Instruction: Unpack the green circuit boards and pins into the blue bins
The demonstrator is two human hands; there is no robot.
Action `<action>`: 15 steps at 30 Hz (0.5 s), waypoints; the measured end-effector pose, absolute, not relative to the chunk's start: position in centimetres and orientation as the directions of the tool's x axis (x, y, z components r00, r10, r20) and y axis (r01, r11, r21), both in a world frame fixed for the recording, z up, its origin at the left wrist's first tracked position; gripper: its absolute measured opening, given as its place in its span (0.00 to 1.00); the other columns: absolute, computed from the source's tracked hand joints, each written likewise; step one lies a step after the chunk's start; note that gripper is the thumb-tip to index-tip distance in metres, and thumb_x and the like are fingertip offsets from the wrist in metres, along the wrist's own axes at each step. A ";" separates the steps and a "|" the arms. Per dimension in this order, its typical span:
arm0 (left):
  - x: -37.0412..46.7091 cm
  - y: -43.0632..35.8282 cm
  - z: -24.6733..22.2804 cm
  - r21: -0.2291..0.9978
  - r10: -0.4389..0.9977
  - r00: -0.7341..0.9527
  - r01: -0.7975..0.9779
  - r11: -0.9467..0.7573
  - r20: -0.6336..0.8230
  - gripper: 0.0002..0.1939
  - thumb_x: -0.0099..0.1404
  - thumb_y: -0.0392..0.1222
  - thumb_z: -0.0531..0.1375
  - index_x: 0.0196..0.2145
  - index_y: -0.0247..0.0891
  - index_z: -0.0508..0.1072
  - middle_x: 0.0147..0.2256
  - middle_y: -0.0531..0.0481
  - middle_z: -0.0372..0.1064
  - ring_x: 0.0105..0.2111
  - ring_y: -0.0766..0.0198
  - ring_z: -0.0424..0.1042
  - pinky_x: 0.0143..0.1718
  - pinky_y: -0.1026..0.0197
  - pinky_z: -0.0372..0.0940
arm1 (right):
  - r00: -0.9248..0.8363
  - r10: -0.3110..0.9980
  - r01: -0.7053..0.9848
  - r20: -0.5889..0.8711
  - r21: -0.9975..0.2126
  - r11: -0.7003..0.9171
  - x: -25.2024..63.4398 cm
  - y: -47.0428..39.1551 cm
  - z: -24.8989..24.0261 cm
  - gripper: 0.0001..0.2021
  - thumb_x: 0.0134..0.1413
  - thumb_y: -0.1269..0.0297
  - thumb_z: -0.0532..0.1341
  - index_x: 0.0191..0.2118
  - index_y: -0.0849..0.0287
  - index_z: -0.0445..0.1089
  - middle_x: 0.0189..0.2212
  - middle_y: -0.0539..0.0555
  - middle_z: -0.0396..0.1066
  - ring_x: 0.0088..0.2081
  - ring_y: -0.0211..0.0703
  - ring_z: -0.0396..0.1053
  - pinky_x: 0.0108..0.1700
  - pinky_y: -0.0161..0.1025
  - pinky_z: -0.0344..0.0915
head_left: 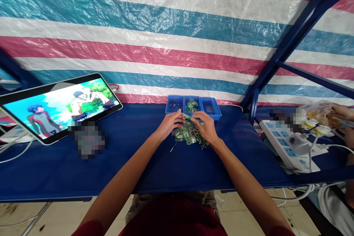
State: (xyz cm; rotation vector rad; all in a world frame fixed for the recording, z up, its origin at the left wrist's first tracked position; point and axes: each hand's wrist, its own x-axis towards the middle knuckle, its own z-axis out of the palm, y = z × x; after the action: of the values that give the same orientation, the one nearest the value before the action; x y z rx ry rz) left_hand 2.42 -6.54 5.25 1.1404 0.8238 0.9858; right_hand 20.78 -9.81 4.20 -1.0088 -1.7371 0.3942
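Note:
My left hand (pixel 170 123) and my right hand (pixel 206 126) meet over a pile of small clear-green plastic bags (pixel 190 136) on the blue table. Between the fingertips of both hands is one small greenish plastic bag (pixel 187 116); its contents are too small to make out. Loose metal screws (pixel 204 143) lie among the bags at the pile's right side, and a single screw (pixel 173 148) rests apart at the lower left. Just beyond my hands stand three joined blue bins (pixel 166 110): screws in the left one, small bags in the middle, a few small pieces in the right.
At the left a tablet (pixel 118 106) leans upright, with a blurred object (pixel 90 142) before it. A white power strip (pixel 286 145) with cables lies at the right beyond a blue metal post (pixel 253 105). Another person's hand (pixel 341 112) holds a clear plastic bag (pixel 322 114).

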 end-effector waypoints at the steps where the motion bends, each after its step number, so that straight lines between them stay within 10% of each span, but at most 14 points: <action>1: 2.4 -6.5 5.3 0.985 0.952 0.307 -0.154 0.074 -0.024 0.21 0.56 0.56 0.63 0.30 0.32 0.76 0.30 0.43 0.71 0.32 0.61 0.70 0.25 0.65 0.64 | -0.091 0.831 0.387 0.549 -0.749 0.537 20.8 -9.8 4.2 0.13 0.58 0.53 0.58 0.30 0.58 0.71 0.29 0.53 0.69 0.30 0.42 0.68 0.36 0.40 0.67; 6: 1.8 -6.1 5.1 0.998 0.989 0.136 -0.014 -0.059 0.060 0.23 0.57 0.60 0.61 0.26 0.33 0.75 0.31 0.42 0.73 0.30 0.61 0.71 0.23 0.65 0.62 | -0.273 0.955 0.102 0.114 -0.984 0.146 21.2 -9.7 4.4 0.18 0.47 0.48 0.65 0.24 0.58 0.65 0.13 0.42 0.51 0.14 0.30 0.49 0.17 0.30 0.51; 15: -0.4 -4.8 5.6 0.924 0.976 0.122 0.319 -0.209 0.179 0.15 0.57 0.50 0.59 0.22 0.36 0.73 0.21 0.50 0.69 0.21 0.65 0.66 0.23 0.65 0.57 | 0.260 0.965 -0.234 -0.024 -0.971 0.039 21.9 -8.8 4.8 0.19 0.45 0.53 0.64 0.41 0.62 0.70 0.18 0.50 0.71 0.15 0.37 0.65 0.19 0.35 0.62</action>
State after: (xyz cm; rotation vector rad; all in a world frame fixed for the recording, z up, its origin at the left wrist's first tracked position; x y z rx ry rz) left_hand -0.44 -4.77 5.63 1.6494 1.2807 1.1059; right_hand 21.86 -8.82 4.77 -1.1408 -0.8475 1.1132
